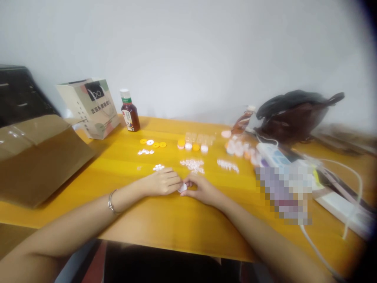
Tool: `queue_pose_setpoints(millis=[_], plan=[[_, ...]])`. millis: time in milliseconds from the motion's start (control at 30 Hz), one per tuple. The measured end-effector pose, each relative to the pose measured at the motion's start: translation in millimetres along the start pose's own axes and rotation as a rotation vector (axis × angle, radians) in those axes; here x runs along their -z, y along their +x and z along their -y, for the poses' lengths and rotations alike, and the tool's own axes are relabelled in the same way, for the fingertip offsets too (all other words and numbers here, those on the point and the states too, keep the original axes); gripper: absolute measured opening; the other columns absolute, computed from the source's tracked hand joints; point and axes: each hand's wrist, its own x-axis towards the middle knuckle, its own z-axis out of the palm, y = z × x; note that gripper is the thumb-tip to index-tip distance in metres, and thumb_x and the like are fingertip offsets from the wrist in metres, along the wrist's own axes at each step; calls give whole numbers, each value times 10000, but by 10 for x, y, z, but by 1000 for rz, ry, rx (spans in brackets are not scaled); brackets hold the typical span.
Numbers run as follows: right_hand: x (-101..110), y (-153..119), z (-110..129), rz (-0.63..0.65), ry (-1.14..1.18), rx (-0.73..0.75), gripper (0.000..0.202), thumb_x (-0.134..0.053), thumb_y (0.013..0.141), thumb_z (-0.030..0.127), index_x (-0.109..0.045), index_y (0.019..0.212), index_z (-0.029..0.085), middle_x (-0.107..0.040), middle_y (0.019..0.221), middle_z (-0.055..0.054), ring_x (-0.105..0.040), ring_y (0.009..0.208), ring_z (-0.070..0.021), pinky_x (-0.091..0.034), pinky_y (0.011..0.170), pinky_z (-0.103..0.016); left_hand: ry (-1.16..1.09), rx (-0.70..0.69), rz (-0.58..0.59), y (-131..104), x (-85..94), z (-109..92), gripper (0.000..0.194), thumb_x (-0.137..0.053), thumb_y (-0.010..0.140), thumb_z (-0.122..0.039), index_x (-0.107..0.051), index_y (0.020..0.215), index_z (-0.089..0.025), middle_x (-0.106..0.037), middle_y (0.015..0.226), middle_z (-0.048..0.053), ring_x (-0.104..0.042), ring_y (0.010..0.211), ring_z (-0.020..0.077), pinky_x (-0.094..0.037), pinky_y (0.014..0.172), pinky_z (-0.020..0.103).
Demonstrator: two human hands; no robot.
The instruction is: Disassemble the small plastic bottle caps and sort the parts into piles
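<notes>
A small white round cap sits between my two hands, low over the yellow table. My right hand is closed, pinching the cap between thumb and fingers. My left hand, palm down with fingers bent together, meets it from the other side; its fingertips are partly hidden. Just beyond the hands lie small white discs, a patch of small white rings and a row of small white pieces. Farther back are yellow and white ring caps and another row of white pieces.
Lidded clear containers stand mid-table, with a heap of pale caps to their right. A dark drink bottle, paper bag and cardboard box are left. A dark bag, power strip and cables crowd the right.
</notes>
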Motion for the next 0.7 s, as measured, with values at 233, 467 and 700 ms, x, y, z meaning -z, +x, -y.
queue_pose_setpoints(millis=[233,467,700], plan=[[-11,5,-26,-2,2,9,232,-730,663,307,-580,774,168,-535,723,5,-512,692,-134,-421,641,-256,68,-70,25,9,11,-11,155,-428,896,-151,-573,842,-138,-609,795,58,-545,730,140,-419,662,283],[-8,9,-18,-1,-1,-5,220,-731,661,288,-583,773,170,-540,720,8,-515,691,-132,-418,637,-253,67,-81,7,15,10,-14,155,-422,896,-146,-576,891,-133,-624,826,74,-558,759,147,-434,679,290],[-1,15,-7,5,-19,-17,237,-732,657,317,-579,772,177,-542,717,8,-515,686,-134,-421,631,-258,-44,-42,0,14,10,4,184,-388,911,-149,-572,898,-158,-630,846,68,-563,782,139,-423,708,291]])
